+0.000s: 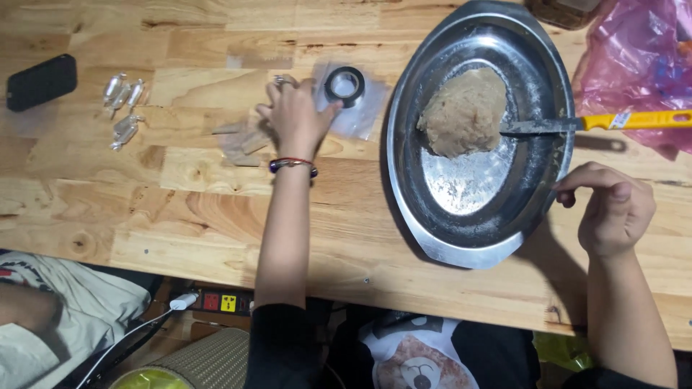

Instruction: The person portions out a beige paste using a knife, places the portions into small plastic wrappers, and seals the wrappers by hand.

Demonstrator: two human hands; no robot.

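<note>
Left hand on plastic bags; right hand at tray rim

The left hand point(294, 115) is extended far across the worktop point(180, 209), fingers spread and pressed on clear plastic bags point(249, 137); nothing is gripped. A black tape roll point(344, 85) lies just right of its fingertips. The right hand point(613, 209), loosely curled and empty, rests beside the near right rim of the steel tray point(432, 245), which holds dough point(465, 112) and a yellow-handled knife point(598, 122) lying left to right.

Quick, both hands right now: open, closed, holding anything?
Left hand: fingers on the clear plastic bags, grip unclear.
Right hand: loosely curled, empty, beside the metal tray.
</note>
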